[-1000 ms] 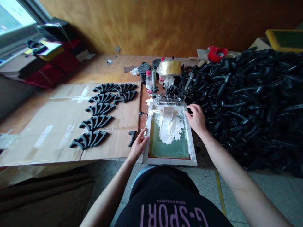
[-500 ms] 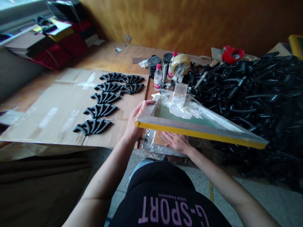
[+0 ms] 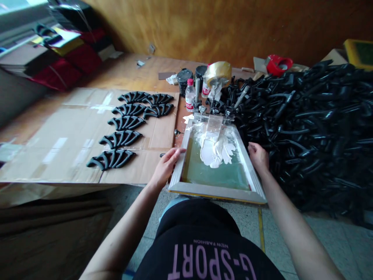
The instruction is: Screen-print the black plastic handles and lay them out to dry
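A screen printing frame (image 3: 215,189) lies flat in front of me, with green mesh and white ink (image 3: 214,151) pooled toward its far end. A clear squeegee blade (image 3: 213,126) stands in the ink. My left hand (image 3: 168,165) is closed on the frame's left side, thumb along the rim. To the right of the frame, my right hand (image 3: 258,157) has its fingers curled, apart from the rim and against the pile of black plastic handles (image 3: 305,136). What it holds, if anything, is hidden.
Several rows of curved black handles (image 3: 112,159) rest on a flattened cardboard sheet (image 3: 70,155) at left. Behind the frame stand a bottle (image 3: 190,96), dark tubs (image 3: 184,79) and a tape roll (image 3: 219,74). A red tape dispenser (image 3: 279,65) sits at the back right.
The frame has come down from a tilted, raised position to lying flat. My right hand has left the spot beneath it and moved right to the pile. My left hand has lowered with the frame.
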Motion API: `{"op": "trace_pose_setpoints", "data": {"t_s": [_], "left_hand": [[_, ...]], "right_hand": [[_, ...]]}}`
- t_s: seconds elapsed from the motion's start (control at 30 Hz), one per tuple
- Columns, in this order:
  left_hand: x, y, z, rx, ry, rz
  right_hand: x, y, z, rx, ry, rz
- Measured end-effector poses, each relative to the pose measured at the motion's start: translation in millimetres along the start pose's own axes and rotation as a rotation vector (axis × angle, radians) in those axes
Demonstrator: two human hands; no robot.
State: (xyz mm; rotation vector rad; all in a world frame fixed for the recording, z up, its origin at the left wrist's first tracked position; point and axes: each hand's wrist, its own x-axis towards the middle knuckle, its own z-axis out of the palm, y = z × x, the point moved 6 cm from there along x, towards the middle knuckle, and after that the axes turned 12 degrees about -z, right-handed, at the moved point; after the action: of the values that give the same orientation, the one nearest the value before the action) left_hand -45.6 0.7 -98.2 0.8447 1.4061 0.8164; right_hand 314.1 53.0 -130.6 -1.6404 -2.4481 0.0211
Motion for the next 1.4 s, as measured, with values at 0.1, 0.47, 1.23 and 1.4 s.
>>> {"op": "trace_pose_setpoints", "data": {"t_s": [0.1,0.47,1.23,1.4], "left_hand": [[12.6,-45.6,0.1,0.021,-0.002,-0.073],[47.8,-102.1,-2.2,0.311,0.104,-0.07],[21.8,-54.7,-1.9,0.109,-0.041,-0.086],[0.7,27.1,1.0,-0.066,0.025,0.055]], "right_hand": [[28.9,-9.2,-31.9,0.026,0.255,0.067],[72.0,-131.1,7.4,0.021,-0.125,-0.316],[89.0,-101.6,-47.7,0.156,0.2,-0.229],[90.7,-7.0,-81.1,0.123,0.356,0.14]]}}
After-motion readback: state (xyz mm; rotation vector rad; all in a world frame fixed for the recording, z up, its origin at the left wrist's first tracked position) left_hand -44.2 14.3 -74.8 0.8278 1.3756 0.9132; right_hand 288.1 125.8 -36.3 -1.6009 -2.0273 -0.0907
